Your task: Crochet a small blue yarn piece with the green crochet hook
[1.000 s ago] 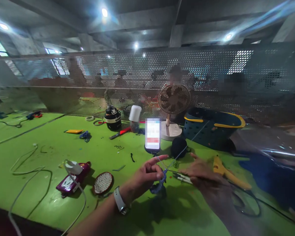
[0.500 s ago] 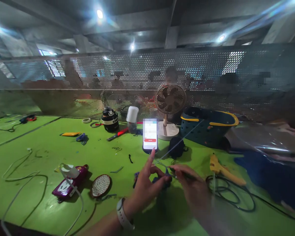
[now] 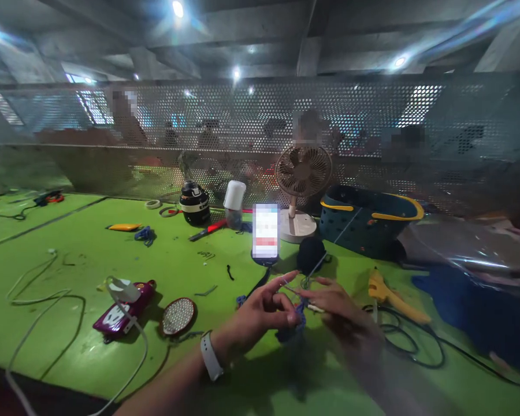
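My left hand [image 3: 264, 312], with a white watch on its wrist, pinches a small blue-purple crocheted piece [image 3: 299, 318] between thumb and fingers. A pale yarn strand [image 3: 318, 264] passes by its raised index finger and slants up toward the basket. Close on the right, my right hand [image 3: 340, 309] is closed around a slim crochet hook [image 3: 291, 287], its tip near the top of the piece. The right fingers partly hide the hook. Behind the hands lie a dark ball of yarn [image 3: 311, 255] and a standing phone [image 3: 266, 231] with a lit screen.
A fan [image 3: 303, 170] and a dark basket with yellow handles [image 3: 368, 222] stand at the back. Rightward lie a yellow glue gun [image 3: 392, 297] and its coiled cable. Leftward are a purple power bank-like case [image 3: 123, 312], a round studded item [image 3: 178, 316] and a black jar [image 3: 195, 205].
My left index finger has come down from the phone's lower edge and bent toward the crocheted piece. My right hand has turned slightly, and both hands are closer together.
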Available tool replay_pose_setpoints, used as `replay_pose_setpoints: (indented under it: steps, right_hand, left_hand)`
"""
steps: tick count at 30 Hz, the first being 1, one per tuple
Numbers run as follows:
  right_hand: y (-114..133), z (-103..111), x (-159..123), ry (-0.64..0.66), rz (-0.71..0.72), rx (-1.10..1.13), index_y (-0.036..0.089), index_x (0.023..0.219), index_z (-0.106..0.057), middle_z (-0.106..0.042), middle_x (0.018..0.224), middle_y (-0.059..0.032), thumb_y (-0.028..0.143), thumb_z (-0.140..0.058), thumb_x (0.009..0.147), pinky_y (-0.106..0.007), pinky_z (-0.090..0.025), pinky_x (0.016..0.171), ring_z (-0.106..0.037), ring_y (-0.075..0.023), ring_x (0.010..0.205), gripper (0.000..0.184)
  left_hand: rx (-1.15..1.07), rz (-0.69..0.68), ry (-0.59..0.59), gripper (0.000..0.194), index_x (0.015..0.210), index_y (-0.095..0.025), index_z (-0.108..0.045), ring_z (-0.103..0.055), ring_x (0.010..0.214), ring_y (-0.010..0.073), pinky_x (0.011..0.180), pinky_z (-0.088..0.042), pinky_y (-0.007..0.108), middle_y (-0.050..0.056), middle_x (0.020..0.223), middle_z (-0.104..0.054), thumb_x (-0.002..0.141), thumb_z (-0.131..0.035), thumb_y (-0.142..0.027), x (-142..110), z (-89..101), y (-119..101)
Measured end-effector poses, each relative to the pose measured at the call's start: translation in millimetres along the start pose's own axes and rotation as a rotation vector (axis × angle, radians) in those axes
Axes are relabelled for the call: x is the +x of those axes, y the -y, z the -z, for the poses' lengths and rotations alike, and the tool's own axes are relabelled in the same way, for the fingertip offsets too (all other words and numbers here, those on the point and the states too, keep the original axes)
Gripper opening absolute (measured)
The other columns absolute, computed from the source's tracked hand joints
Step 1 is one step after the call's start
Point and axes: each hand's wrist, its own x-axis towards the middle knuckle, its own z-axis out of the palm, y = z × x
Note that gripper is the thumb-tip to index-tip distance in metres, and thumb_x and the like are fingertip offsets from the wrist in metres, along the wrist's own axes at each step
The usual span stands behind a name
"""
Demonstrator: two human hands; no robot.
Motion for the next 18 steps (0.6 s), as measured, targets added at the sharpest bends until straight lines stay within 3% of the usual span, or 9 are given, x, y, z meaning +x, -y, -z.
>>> replay_pose_setpoints:
  steps: [5, 7, 10, 14, 16, 18]
  right_hand:
    - [-5.6, 1.4, -7.5, -0.129, -0.529, 0.340, 0.028, 0.091, -0.073, -0.080, 0.085, -0.0025, 0.031, -0.065, 0.089, -0.038, -0.059, 0.084, -0.072, -0.0247, 0.101, 0.008]
    - [-9.2, 2.5, -11.3, -0.117, -0.657, 0.438, 0.027, 0.088, -0.073, -0.080, 0.084, -0.0042, 0.031, -0.066, 0.088, -0.035, -0.061, 0.074, -0.075, -0.0246, 0.092, 0.008]
    - [-10.4, 3.2, -11.1, -0.041, -0.741, 0.577, 0.025, 0.087, -0.073, -0.080, 0.083, -0.0050, 0.033, -0.067, 0.088, -0.038, -0.062, 0.075, -0.076, -0.0210, 0.068, 0.011]
    - [-5.7, 3.8, -3.6, -0.033, -0.788, 0.659, 0.024, 0.083, -0.074, -0.080, 0.081, -0.0060, 0.037, -0.069, 0.086, -0.043, -0.058, 0.089, -0.076, -0.0242, 0.082, 0.013]
    - [-4.7, 4.9, -0.9, -0.040, -0.821, 0.677, 0.024, 0.082, -0.074, -0.080, 0.080, -0.0073, 0.037, -0.069, 0.086, -0.040, -0.061, 0.080, -0.076, -0.0256, 0.085, 0.015]
    - [-5.2, 6.2, 0.1, -0.036, -0.838, 0.693, 0.023, 0.081, -0.074, -0.080, 0.080, -0.0082, 0.037, -0.069, 0.085, -0.037, -0.062, 0.068, -0.076, -0.0248, 0.076, 0.016]
  left_hand:
    - [0.164, -0.024, 0.040, 0.063, 0.131, -0.024, -0.060, -0.055, 0.068, 0.0091, 0.062, -0.043, 0.022, -0.001, 0.079, -0.059, 0.072, -0.080, -0.014, 0.7, 8.2, -16.0]
    - [0.201, -0.060, 0.057, 0.062, 0.132, -0.025, -0.059, -0.055, 0.071, 0.0094, 0.063, -0.044, 0.021, -0.001, 0.082, -0.058, 0.074, -0.078, -0.014, -0.3, 8.3, -20.7]
    - [0.209, -0.093, 0.097, 0.065, 0.134, -0.027, -0.057, -0.053, 0.070, 0.0093, 0.062, -0.043, 0.021, -0.001, 0.082, -0.056, 0.074, -0.077, -0.012, -2.0, 8.3, -24.4]
    - [0.191, -0.114, 0.133, 0.065, 0.133, -0.027, -0.057, -0.052, 0.069, 0.0092, 0.061, -0.044, 0.020, -0.002, 0.081, -0.055, 0.072, -0.075, -0.010, -2.4, 10.8, -25.6]
    - [0.194, -0.122, 0.136, 0.066, 0.133, -0.027, -0.057, -0.052, 0.069, 0.0092, 0.061, -0.044, 0.020, -0.003, 0.079, -0.054, 0.072, -0.074, -0.008, -2.0, 12.4, -25.5]
    - [0.196, -0.123, 0.136, 0.067, 0.133, -0.026, -0.057, -0.052, 0.068, 0.0092, 0.061, -0.044, 0.020, -0.003, 0.078, -0.054, 0.071, -0.073, -0.006, -1.7, 13.6, -25.2]
